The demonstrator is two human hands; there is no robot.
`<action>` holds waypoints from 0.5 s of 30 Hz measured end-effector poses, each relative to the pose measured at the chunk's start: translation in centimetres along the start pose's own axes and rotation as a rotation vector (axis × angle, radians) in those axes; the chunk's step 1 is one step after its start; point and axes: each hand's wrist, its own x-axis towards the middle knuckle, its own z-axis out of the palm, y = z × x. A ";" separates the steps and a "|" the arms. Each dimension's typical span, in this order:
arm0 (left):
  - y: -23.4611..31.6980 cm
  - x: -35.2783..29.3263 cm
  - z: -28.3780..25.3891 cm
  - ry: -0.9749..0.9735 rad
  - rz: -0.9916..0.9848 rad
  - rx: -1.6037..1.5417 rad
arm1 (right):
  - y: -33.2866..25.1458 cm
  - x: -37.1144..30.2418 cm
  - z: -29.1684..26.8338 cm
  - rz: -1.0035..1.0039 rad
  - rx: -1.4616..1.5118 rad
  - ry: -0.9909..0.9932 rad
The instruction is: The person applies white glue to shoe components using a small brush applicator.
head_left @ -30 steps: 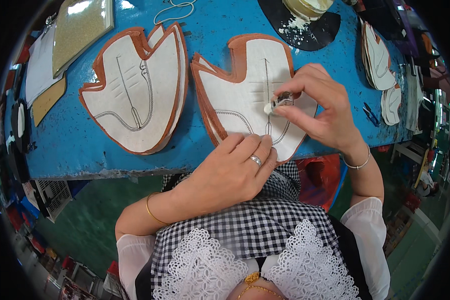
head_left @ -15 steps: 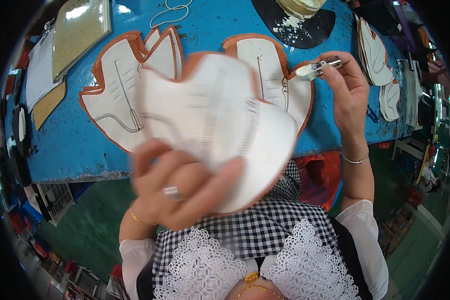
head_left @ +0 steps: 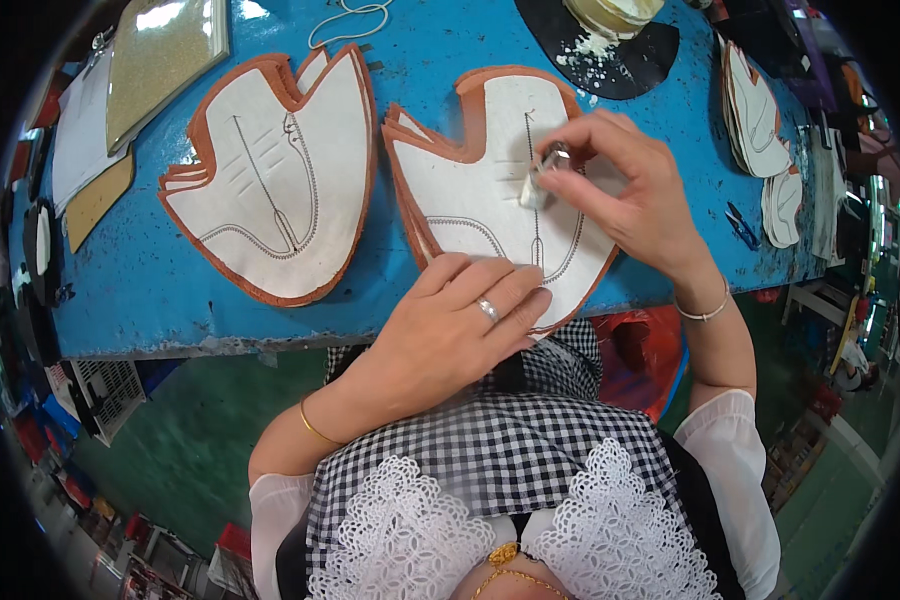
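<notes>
Two piles of white shoe-upper pieces with orange-brown edges and dark stitched lines lie on the blue table. On the right pile (head_left: 450,190), my left hand (head_left: 460,320) rests flat near its lower end, fingers stretched out. My right hand (head_left: 625,190) grips a short brush (head_left: 552,162) with a metal-looking body and a whitish tip. That tip is at the surface of the top piece, beside the long centre stitch line. The left pile (head_left: 255,205) lies apart from both hands, its top piece flat.
A tub of white paste (head_left: 615,10) stands on a black mat (head_left: 645,62) spotted with white crumbs. More upper pieces (head_left: 750,115) are stacked at the right, near blue-handled snips (head_left: 741,227). A gold sheet (head_left: 160,75) and a white cord (head_left: 348,20) lie at the back left.
The upper piece that my left hand carried now lies on the right pile, and the left hand is flat on it. My right hand has moved left and down, bringing the brush onto it.
</notes>
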 end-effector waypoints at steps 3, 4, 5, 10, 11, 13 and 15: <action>-0.3 0.2 0.1 -0.023 0.071 0.081 | 0.7 1.0 0.5 0.035 -0.090 0.138; -0.3 0.4 -0.1 -0.037 0.077 0.081 | 0.9 1.2 0.4 0.035 -0.090 0.140; -0.3 0.5 -0.3 -0.038 0.078 0.082 | 1.2 1.3 0.4 0.021 -0.113 0.160; -0.1 0.9 -0.7 -0.067 0.112 0.128 | 0.1 0.1 -0.4 -0.184 -0.148 0.117; 0.0 1.0 -0.8 -0.067 0.113 0.125 | -0.5 -0.5 -0.5 -0.178 -0.099 0.045; 0.3 1.1 -0.9 -0.091 0.097 0.126 | -1.1 -1.2 -1.0 -0.145 -0.043 -0.048; 0.3 1.3 -1.0 -0.078 0.093 0.128 | -0.6 -0.9 -1.5 -0.026 0.069 0.035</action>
